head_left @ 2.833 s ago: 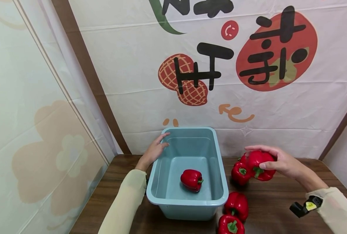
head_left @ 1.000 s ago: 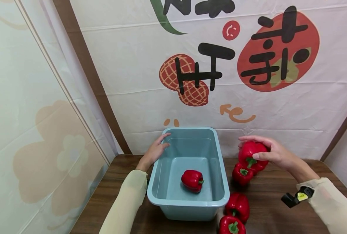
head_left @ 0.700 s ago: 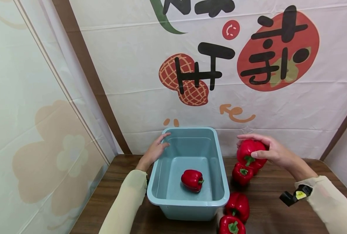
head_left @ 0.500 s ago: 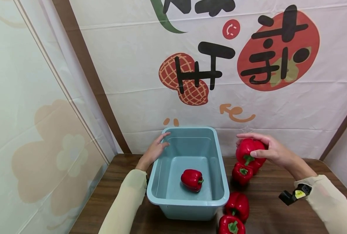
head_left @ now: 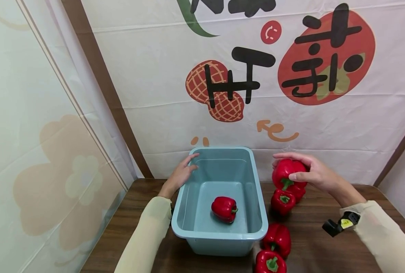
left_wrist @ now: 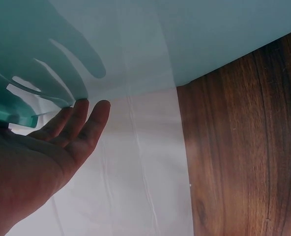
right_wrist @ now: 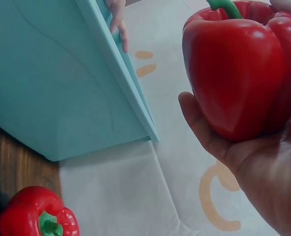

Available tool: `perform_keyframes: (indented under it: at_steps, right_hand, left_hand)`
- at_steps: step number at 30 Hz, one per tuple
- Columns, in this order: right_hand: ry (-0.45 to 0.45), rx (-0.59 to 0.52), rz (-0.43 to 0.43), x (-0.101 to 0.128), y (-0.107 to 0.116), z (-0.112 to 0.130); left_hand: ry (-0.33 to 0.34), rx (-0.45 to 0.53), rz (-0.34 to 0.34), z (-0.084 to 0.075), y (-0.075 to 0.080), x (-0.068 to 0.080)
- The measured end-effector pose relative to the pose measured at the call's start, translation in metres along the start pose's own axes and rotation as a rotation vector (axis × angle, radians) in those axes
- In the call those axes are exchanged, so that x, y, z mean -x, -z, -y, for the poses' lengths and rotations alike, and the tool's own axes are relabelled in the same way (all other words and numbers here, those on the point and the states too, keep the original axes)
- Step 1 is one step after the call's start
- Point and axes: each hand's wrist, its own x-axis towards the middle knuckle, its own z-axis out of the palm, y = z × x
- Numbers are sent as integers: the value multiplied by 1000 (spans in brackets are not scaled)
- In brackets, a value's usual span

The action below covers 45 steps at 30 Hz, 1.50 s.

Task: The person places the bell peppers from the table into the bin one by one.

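Note:
My right hand (head_left: 316, 174) holds a red bell pepper (head_left: 284, 168), thumb near its green stem and fingers round its far side. In the right wrist view this held bell pepper (right_wrist: 239, 73) rests against the fingers and palm. Behind and below it in the head view are another bell pepper (head_left: 299, 193) and a smaller-looking bell pepper (head_left: 283, 203). My left hand (head_left: 179, 177) lies at the left rim of a light blue plastic bin (head_left: 219, 236), its fingers extended along the outer wall in the left wrist view. One bell pepper (head_left: 224, 209) lies on its side inside the bin.
Two more red bell peppers stand right of the bin's near corner: one bell pepper (head_left: 277, 239) behind another bell pepper (head_left: 270, 262). The dark wooden table (head_left: 318, 235) ends at a printed cloth wall (head_left: 332, 140), close behind the bin.
My right hand has carried the held bell pepper up and to the left, closer to the bin. The left hand has stayed at the rim, and the other peppers stay in place.

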Motion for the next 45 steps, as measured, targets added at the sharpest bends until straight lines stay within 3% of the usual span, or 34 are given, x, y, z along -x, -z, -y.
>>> perform_keyframes:
  at_steps: [16, 32, 45]
  right_hand:
    - [-7, -5, 6, -13, -8, 1]
    - [-23, 54, -20, -20, -16, -1]
    - [-25, 52, -25, -34, -24, -2]
  left_hand:
    - [48, 10, 56, -3, 4, -2]
    - [-11, -10, 0, 1, 0, 0]
    - [5, -20, 4, -2, 0, 2]
